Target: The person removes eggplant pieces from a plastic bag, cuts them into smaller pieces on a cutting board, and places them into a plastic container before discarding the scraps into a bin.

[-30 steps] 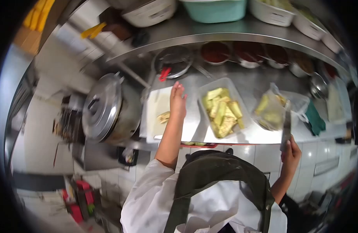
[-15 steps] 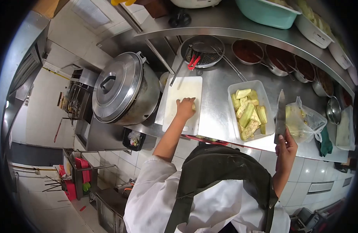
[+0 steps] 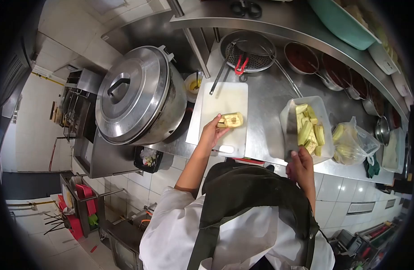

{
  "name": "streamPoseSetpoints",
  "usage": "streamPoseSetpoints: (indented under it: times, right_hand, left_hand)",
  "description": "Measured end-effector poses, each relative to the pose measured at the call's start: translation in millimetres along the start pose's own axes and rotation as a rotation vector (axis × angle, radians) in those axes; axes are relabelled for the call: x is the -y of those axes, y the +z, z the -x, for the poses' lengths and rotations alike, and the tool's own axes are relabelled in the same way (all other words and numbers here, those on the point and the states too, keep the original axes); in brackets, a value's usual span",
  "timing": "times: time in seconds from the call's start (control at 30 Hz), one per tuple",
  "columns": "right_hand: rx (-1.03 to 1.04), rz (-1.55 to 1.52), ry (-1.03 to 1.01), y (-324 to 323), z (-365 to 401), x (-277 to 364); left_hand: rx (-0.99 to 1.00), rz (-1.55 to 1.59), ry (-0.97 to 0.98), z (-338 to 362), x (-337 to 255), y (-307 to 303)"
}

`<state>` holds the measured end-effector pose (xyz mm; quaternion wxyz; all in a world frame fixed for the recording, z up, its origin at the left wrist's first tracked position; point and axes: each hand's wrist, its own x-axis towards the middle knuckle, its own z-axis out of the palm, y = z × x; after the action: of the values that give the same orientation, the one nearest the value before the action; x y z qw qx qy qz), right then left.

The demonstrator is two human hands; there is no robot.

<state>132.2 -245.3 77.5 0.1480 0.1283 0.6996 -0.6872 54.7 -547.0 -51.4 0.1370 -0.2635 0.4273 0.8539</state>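
The left hand [image 3: 211,132] reaches out over a white plastic board [image 3: 218,101], a flat rectangle with rounded corners lying on the steel counter [image 3: 265,99]. Its fingers curl round the near end of a pale yellow piece [image 3: 232,120] of vegetable, pinching it against the board. The piece is stubby and blocky, with a darker, rougher-looking cut face turned up. It lies in the lower half of the board, towards the right edge.

The right hand [image 3: 300,165] is closed tight round the handle of a knife [image 3: 291,132]. The broad, dull grey blade stands upright, tip away from the body, in front of the left wall of a tray [image 3: 324,112]. Hand and knife are well apart from the board.

The tray is a translucent white plastic box, heaped with long, pale yellow-green cut strips. Just right of it slumps a crinkled clear bag [image 3: 353,144] with more yellow pieces inside, and beyond that lies a green cloth [image 3: 372,167].

Left of the board stands a big round steel pot [image 3: 135,99] — domed, shiny lid, black handle. Behind the board rests a round perforated strainer [image 3: 247,51] with something red on it, then a row of steel bowls [image 3: 300,57] of dark red stuff. Above runs a curved steel shelf [image 3: 261,24] bearing a smooth teal tub [image 3: 337,22].
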Motion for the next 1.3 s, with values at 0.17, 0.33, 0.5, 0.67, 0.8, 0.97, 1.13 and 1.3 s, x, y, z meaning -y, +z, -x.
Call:
streamPoseSetpoints:
  times: [0.17,0.33,0.5,0.67,0.8,0.97,1.13,1.3]
  right_hand:
    - [0.077,0.086,-0.087,40.3,-33.8,-30.4]
    - [0.115,0.300,-0.159,73.5,-51.7,-33.6]
    - [0.189,0.314,-0.069,86.2,-55.7,-29.5]
    - [0.204,0.655,-0.305,91.2,-67.7,-36.9]
    - [0.244,0.941,-0.324,103.5,-72.8,-31.3]
    - [0.247,0.933,-0.335,106.8,-76.0,-38.5]
    - [0.234,0.846,-0.254,99.9,-77.0,-45.4]
    - [0.170,0.705,-0.235,92.4,-73.7,-37.5]
  left_hand:
    - [0.057,0.175,-0.008,10.5,9.9,-17.1]
    - [-0.061,-0.443,0.530,18.4,11.5,-23.9]
    - [-0.117,-0.926,0.778,28.5,-9.5,-11.8]
    - [-0.102,-0.931,0.793,11.3,10.8,-30.7]
    - [-0.136,-0.991,0.845,21.3,7.5,-25.0]
    - [-0.168,-1.019,0.802,22.2,6.3,-22.9]
    - [-0.166,-0.905,0.824,14.8,13.1,-18.7]
    - [-0.174,-1.248,0.769,19.3,-11.5,-1.9]
